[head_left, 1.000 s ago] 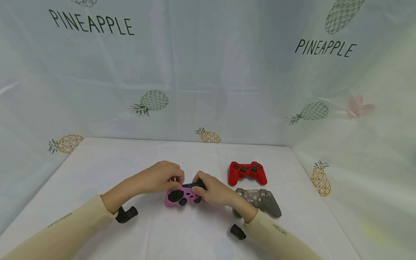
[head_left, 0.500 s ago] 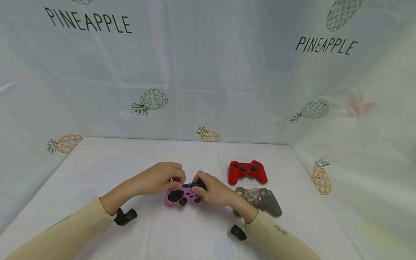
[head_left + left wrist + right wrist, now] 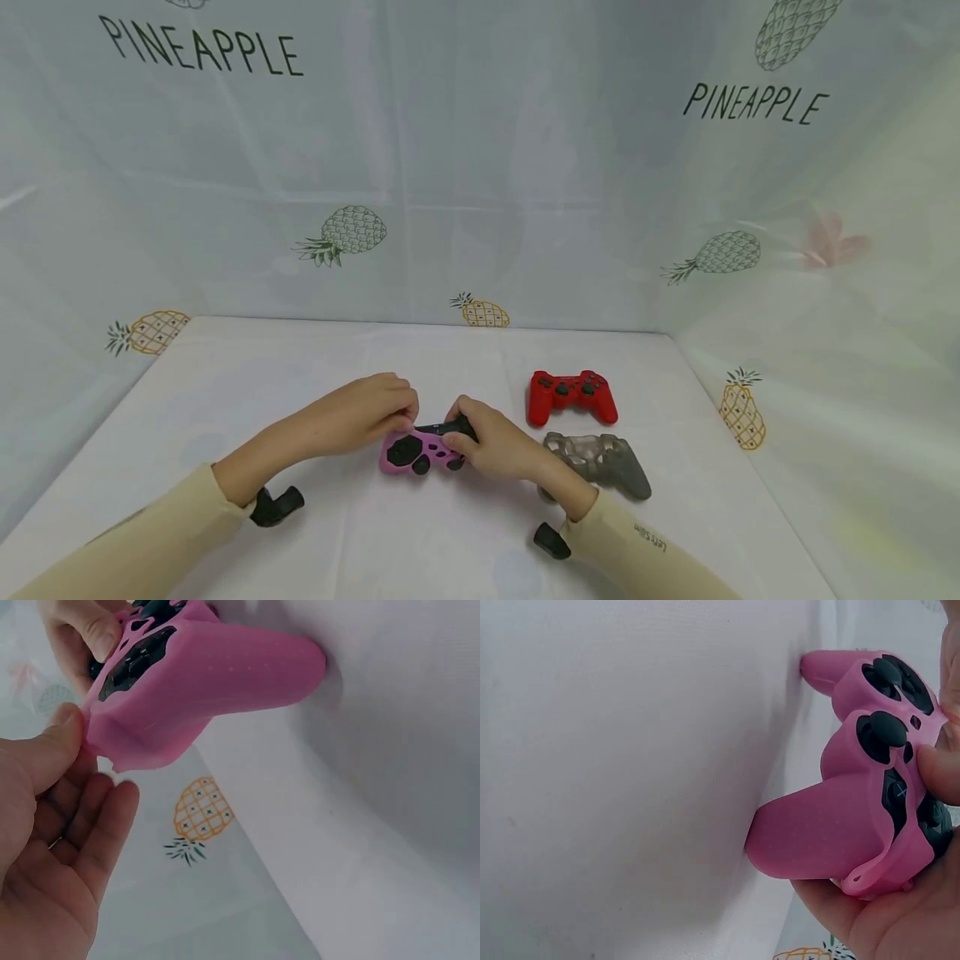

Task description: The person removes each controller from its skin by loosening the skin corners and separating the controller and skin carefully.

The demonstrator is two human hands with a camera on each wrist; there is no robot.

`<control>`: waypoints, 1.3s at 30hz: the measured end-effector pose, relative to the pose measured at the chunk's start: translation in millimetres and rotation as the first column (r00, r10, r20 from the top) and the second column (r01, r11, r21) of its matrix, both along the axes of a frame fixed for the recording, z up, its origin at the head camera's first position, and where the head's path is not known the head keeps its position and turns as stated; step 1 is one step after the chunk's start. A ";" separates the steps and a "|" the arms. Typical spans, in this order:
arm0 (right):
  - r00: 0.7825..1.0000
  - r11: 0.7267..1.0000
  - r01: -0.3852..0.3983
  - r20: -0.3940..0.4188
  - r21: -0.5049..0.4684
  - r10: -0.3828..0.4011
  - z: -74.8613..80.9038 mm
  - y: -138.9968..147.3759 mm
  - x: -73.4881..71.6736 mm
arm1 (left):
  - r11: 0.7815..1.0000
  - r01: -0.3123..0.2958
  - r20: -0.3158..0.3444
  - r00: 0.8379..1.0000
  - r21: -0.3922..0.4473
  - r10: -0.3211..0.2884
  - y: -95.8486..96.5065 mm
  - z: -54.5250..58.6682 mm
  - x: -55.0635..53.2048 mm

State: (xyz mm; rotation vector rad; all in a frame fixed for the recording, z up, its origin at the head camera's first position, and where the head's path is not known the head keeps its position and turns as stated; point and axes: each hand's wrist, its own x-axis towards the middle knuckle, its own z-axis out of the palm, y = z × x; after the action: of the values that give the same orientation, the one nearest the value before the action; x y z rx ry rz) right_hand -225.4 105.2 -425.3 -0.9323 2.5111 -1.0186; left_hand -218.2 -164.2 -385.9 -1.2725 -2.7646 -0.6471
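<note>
Controller (image 3: 862,784), pink flap (image 3: 874,866), right wrist view only

The left sleeve (image 3: 142,533) and right sleeve (image 3: 645,550) are plain beige, long, and end at the wrists, each bearing a short line of small dark lettering (image 3: 650,537). By the cuffs sit black wrist cameras, the left one (image 3: 277,507) bent and blunt-ended, the right one (image 3: 552,541) a stubby rounded block. Both hands are bare: left hand (image 3: 378,408), right hand (image 3: 491,440).

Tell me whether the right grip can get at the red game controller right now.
Probably not without letting go: the right grip holds the pink-sleeved game controller, though nothing visible blocks the red game controller.
</note>
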 end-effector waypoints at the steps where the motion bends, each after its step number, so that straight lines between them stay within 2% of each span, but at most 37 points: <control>1: 1.000 1.000 -0.001 0.002 -0.001 0.001 -0.1 -0.2 0.0 | 1.000 -0.006 0.005 1.000 -0.003 0.006 -2.3 0.1 1.1; 6: 1.000 1.000 -0.011 0.016 -0.008 0.011 -0.8 -1.2 -1.1 | 1.000 -0.022 0.006 1.000 -0.008 0.022 -14.9 -4.9 9.0; 14: 0.999 0.999 -0.032 0.029 -0.005 0.032 -0.3 -1.1 -4.9 | 0.995 -0.009 -0.064 0.998 0.097 0.016 -28.7 -23.0 21.6; 17: 1.000 1.000 -0.021 0.016 0.006 0.020 1.6 0.1 -5.4 | 0.985 -0.069 -0.042 0.996 0.158 0.076 -22.9 -29.4 23.0; 19: 1.000 1.000 -0.007 0.008 0.010 0.007 2.4 1.4 -5.6 | 0.968 -0.147 0.014 0.989 0.205 0.147 -17.4 -33.7 24.2; 20: 1.000 1.000 -0.002 0.006 0.008 0.001 2.6 1.9 -5.3 | 0.953 -0.197 0.058 0.980 0.229 0.189 -15.0 -35.0 25.1; 22: 1.000 1.000 0.003 0.002 0.001 -0.003 1.7 2.2 -4.5 | 0.912 -0.296 0.178 0.951 0.282 0.254 -12.2 -36.0 27.5; 24: 1.000 1.000 0.005 0.000 -0.006 -0.005 -0.1 1.7 -3.0 | 0.870 -0.390 0.296 0.906 0.302 0.303 -13.3 -36.8 28.8; 26: 1.000 1.000 0.005 -0.003 -0.010 -0.005 -1.7 0.8 -1.0 | 0.835 -0.469 0.416 0.847 0.287 0.332 -15.7 -36.6 29.8; 27: 1.000 1.000 0.004 -0.003 -0.011 -0.004 -2.5 0.6 -0.1 | 0.823 -0.501 0.479 0.810 0.269 0.337 -17.0 -36.6 30.0; 30: 1.000 1.000 0.005 -0.008 -0.015 -0.005 -4.0 0.4 1.6 | 0.809 -0.551 0.629 0.708 0.207 0.321 -19.4 -37.7 31.1; 33: 1.000 1.000 0.008 -0.016 -0.017 -0.008 -5.1 0.6 2.0 | 0.795 -0.580 0.749 0.603 0.176 0.275 -19.0 -37.5 33.0; 36: 1.000 1.000 0.011 -0.024 -0.018 -0.012 -6.0 0.6 2.2 | 0.788 -0.593 0.800 0.549 0.168 0.243 -16.8 -36.6 34.9; 39: 0.999 1.000 0.017 -0.029 -0.018 -0.018 -6.7 0.4 3.1 | 0.791 -0.591 0.831 0.512 0.160 0.215 -13.7 -35.6 36.6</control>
State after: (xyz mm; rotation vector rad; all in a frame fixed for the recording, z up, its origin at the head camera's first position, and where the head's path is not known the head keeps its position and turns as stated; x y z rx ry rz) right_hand -222.4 105.6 -432.0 -0.9384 2.5426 -1.0420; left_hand -181.6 -177.9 -421.4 -0.1429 -2.9955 -2.0100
